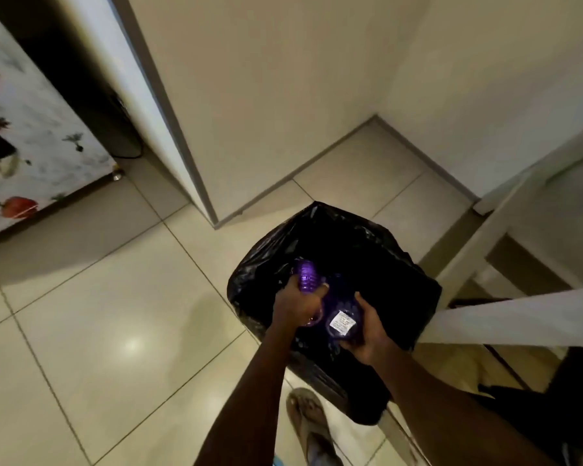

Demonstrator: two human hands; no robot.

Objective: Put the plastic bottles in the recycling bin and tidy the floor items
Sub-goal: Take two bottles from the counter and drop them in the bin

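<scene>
Left hand (295, 306) grasps a ribbed purple bottle (307, 276) over the black-lined bin (401, 264). Right hand (367, 331) grasps a second purple bottle (342, 322), just beside the first, above the bin opening.

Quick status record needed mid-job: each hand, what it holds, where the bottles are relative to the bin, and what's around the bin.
left hand: closed around a purple ribbed bottle
right hand: holding a purple bottle with white label
bottle position: both over the bin's open mouth, not released
bin: lined with black bag, on tiled floor near wall corner
beside bin: white table leg to the right
near foot: sandal below bin
</scene>
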